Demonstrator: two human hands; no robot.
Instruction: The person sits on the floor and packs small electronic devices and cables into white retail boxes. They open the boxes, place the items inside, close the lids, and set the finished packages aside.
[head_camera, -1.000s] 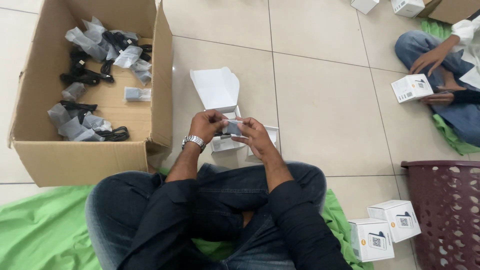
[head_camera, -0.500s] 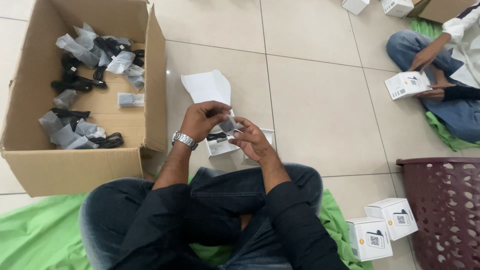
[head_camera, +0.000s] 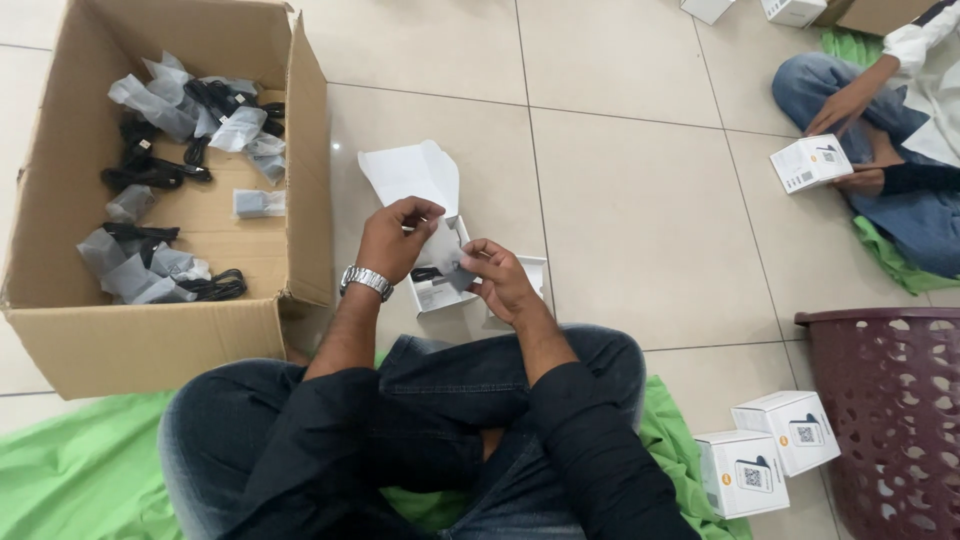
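Observation:
My left hand (head_camera: 392, 238), with a metal watch on its wrist, and my right hand (head_camera: 497, 276) together pinch a small clear plastic bag with a dark cable (head_camera: 447, 262) in it. They hold it just above an open white box (head_camera: 432, 292) that lies on the tiled floor between my knees. The box's white lid flap (head_camera: 412, 175) stands open behind my left hand. I sit cross-legged in dark jeans on a green cloth (head_camera: 70, 470).
A large cardboard carton (head_camera: 140, 340) at the left holds several bagged black cables. Two closed white boxes (head_camera: 765, 455) lie by my right knee, next to a maroon plastic basket (head_camera: 885, 420). Another seated person at the upper right holds a white box (head_camera: 812, 163).
My hands have drawn slightly apart over the open box, and the bagged cable now hangs between them. The view has shifted a little to the right.

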